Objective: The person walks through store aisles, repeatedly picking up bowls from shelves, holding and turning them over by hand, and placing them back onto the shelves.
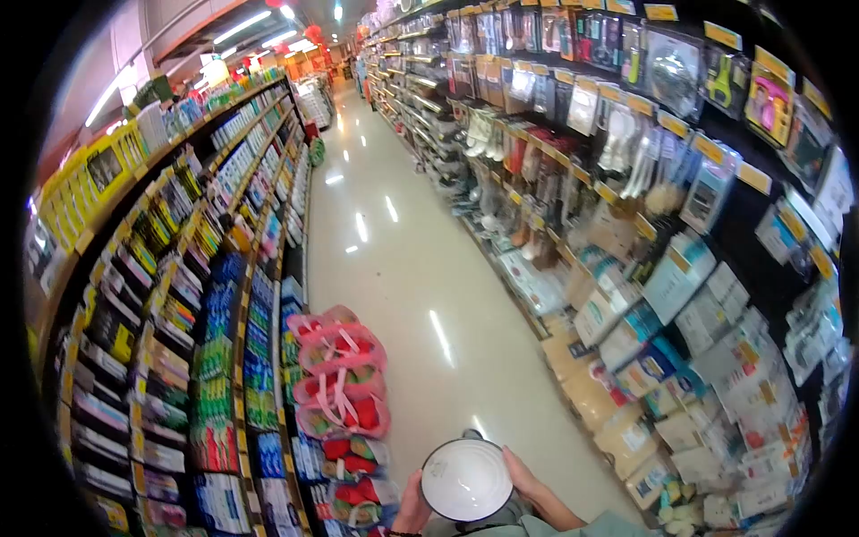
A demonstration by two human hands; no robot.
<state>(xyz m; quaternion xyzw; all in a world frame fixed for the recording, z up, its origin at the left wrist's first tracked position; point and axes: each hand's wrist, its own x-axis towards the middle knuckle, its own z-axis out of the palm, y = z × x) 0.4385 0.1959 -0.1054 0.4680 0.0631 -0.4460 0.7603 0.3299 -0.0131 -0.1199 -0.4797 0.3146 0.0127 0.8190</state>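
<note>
A glossy pale floor (394, 259) runs from 6 o'clock up to 12 o'clock between two long shelf runs. The left shelves (179, 295) at 9 o'clock carry boxed goods in rows. Pink and red bags (344, 385) hang at 7 o'clock. The right shelves (644, 206) at 3 o'clock carry hanging kitchen utensils and packets.

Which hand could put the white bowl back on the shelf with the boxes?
Probably the right hand. It grips the bowl on the side nearest the shelf of boxes. The left hand faces the opposite shelves.
</note>
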